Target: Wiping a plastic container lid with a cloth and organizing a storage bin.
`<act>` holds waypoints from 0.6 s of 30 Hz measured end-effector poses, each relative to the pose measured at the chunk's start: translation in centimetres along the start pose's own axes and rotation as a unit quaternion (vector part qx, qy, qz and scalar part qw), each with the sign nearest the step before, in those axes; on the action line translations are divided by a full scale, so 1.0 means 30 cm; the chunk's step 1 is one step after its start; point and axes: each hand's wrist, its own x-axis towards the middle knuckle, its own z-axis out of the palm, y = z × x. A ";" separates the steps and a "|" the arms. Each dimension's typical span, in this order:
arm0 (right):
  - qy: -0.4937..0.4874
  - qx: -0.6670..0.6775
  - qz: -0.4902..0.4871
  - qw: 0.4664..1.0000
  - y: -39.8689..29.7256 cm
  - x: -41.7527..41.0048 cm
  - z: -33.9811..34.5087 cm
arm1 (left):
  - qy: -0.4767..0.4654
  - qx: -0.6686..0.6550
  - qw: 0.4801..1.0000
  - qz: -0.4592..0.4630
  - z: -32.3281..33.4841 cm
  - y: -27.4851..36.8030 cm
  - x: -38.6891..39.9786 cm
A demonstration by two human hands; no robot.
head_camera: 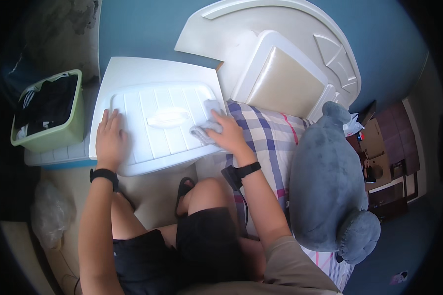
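Note:
A white ribbed plastic lid (140,147) with a moulded handle in its middle lies on a white tabletop (133,70) in front of me. At the lid's left edge, my left hand (110,138) rests with its fingers pointing away from me and holds nothing. My right hand (227,132) grips a crumpled grey cloth (206,132) on the lid's right part. Part of the cloth spreads beyond the fingers. Both wrists wear black straps, the right one with a black box and a cable.
A green bin (48,140) of dark clothes stands at the left on a grey-topped surface. A clear plastic bag (51,214) lies below it. To the right are a checked bedspread (269,143), a large grey plush toy (326,177) and a padded headboard (288,81).

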 end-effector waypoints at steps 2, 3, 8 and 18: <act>0.007 -0.044 -0.008 0.999 -0.022 -0.013 0.061 | 0.001 -0.001 1.000 -0.004 0.014 -0.010 0.001; 0.019 -0.086 -0.017 0.996 -0.042 -0.009 0.084 | 0.007 0.001 1.000 -0.005 0.010 -0.014 0.004; -0.001 0.024 -0.025 0.999 -0.077 0.013 0.114 | -0.013 0.005 1.000 -0.018 0.004 0.006 0.004; -0.032 0.111 -0.206 0.972 -0.426 0.013 0.216 | 0.009 -0.027 1.000 0.008 0.032 -0.041 -0.003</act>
